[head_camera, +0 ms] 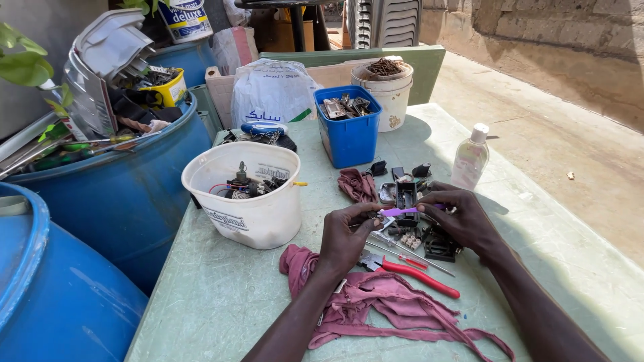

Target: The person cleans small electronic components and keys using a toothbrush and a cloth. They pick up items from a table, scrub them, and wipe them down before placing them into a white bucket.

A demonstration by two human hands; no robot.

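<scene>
Hands: left [345,234], right [463,218], purple tool [402,210] between (over parts).

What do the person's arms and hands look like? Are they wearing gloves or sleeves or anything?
No gloves and no sleeves. Both forearms come up bare from the bottom of the picture, long and slim. The left hand and the right hand are bare too, with no ring, watch or bracelet that I can see. The fingernails look short. Nothing is wrapped or taped on either hand.
</scene>
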